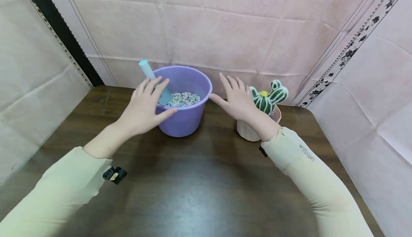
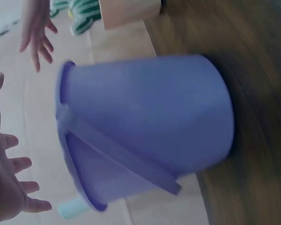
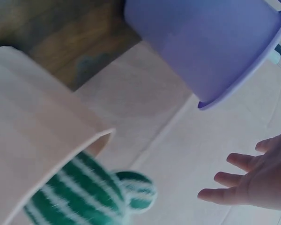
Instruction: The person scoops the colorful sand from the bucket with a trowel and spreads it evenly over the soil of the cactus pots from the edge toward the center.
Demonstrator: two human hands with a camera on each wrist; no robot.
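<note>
A purple bucket stands near the back of the table, its handle hanging down the side in the left wrist view. Inside lie small multicoloured beads and a light blue scoop, whose handle leans out over the left rim. My left hand, fingers spread, is over the bucket's left front edge in the head view and holds nothing. To the right of the bucket my right hand is held up with straight fingers, its thumb close by the rim. It overlaps a crocheted cactus in a pale pot.
The dark wooden table runs back to a pale cloth backdrop. More cloth hangs along the left side and right side. The potted cactus stands right of the bucket, under my right forearm in the head view.
</note>
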